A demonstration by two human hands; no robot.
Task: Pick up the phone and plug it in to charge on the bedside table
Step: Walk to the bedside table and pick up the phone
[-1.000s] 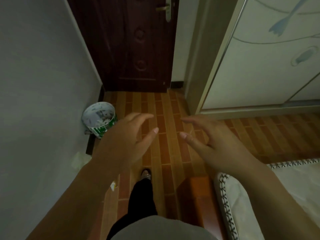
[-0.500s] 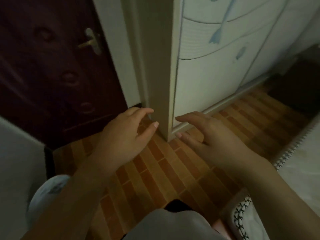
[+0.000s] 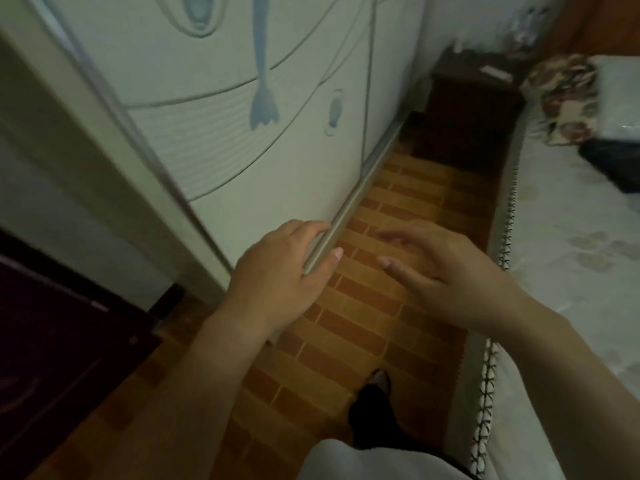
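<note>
Orange brick floor [image 3: 398, 188] lies under both hands: left hand [image 3: 277, 275] and right hand [image 3: 446, 271] hover spread and empty, bed [image 3: 568, 258] beside the floor.

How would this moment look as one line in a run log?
stage: walking toward bedside table | left hand: open, empty | right hand: open, empty | phone: not identifiable | path: floor between wardrobe and bed

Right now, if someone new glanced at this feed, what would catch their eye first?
The two bare hands, left hand and right hand, held open and empty over the brick-pattern floor at centre. Next, the pale wardrobe with its blue fish motif filling the upper left. Far down the aisle sits the dark bedside table, with the bed along the right.
</note>
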